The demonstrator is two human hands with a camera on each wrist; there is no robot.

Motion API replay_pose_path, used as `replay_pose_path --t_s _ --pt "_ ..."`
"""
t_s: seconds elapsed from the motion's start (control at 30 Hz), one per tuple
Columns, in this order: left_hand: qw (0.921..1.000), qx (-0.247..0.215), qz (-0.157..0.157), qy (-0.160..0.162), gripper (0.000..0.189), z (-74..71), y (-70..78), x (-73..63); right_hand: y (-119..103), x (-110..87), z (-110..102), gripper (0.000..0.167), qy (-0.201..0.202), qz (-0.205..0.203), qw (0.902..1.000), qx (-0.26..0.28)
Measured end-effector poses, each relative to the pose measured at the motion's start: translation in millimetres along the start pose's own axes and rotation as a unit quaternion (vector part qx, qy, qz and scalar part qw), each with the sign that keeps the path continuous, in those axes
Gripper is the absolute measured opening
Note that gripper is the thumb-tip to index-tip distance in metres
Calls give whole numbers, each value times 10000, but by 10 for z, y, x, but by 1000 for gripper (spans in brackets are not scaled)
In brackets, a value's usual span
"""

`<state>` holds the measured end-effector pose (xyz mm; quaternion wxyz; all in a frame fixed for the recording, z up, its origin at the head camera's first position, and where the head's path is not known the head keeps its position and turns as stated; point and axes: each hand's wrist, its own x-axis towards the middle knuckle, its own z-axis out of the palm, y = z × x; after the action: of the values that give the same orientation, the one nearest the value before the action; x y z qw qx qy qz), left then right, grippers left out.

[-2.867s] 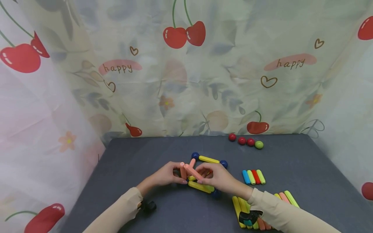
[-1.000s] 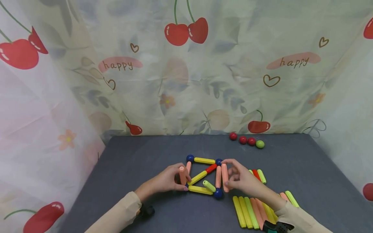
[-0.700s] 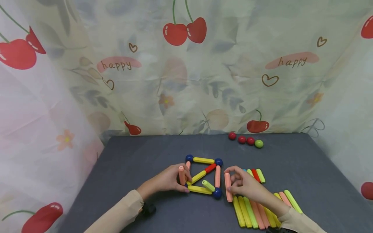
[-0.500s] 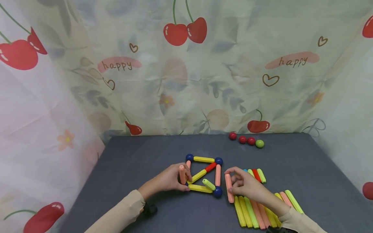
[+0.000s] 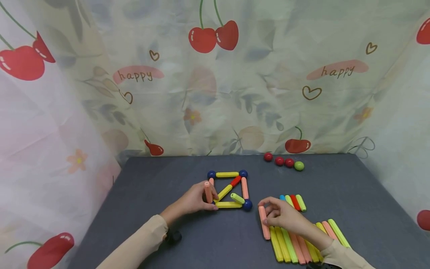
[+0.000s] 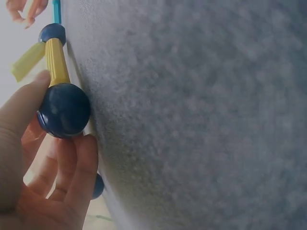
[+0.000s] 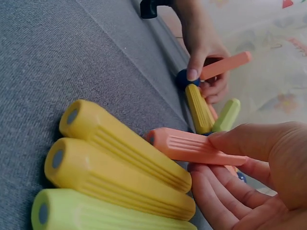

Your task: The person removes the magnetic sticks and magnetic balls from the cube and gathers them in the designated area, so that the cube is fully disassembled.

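A square frame of magnetic rods and blue balls lies mid-table, with yellow rods [image 5: 229,204] front and back and pink rods [image 5: 245,188] at the sides. A yellow-and-red diagonal [image 5: 224,192] crosses it. At the near-left corner my left hand [image 5: 195,198] grips the blue ball [image 6: 64,110] between thumb and fingers; a pink rod [image 5: 208,192] stands up from there. A light green rod [image 5: 237,198] juts up from the near-right ball [image 5: 247,204]. To the right, my right hand [image 5: 285,216] pinches a loose pink rod [image 5: 264,223] beside the row of rods.
A row of yellow, green and pink rods [image 5: 278,244] lies at the front right, partly under my right forearm. Several short rods [image 5: 295,203] lie behind it. Red balls [image 5: 279,161] and a green ball [image 5: 299,166] line the back edge. A patterned curtain [image 5: 215,93] hangs behind the table.
My right hand has moved from the frame to the right and nearer, carrying the pink rod to the row's left end. The frame and my left hand have shifted slightly away and left.
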<state>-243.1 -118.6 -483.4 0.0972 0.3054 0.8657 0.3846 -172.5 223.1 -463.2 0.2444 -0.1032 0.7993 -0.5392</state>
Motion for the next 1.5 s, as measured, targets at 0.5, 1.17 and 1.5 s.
replay_pose_path --t_s 0.5,1.17,1.5 --pt "9998 -184 113 -7 33 -5 -30 7 68 -34 58 46 19 160 9970 -752" --pt "9998 -198 30 -42 35 -3 -56 16 79 -138 10 32 -608 -336 9856 -1539" --pt "9996 -256 32 -57 35 -11 -39 13 -32 -69 -44 37 -921 -100 9836 -1547"
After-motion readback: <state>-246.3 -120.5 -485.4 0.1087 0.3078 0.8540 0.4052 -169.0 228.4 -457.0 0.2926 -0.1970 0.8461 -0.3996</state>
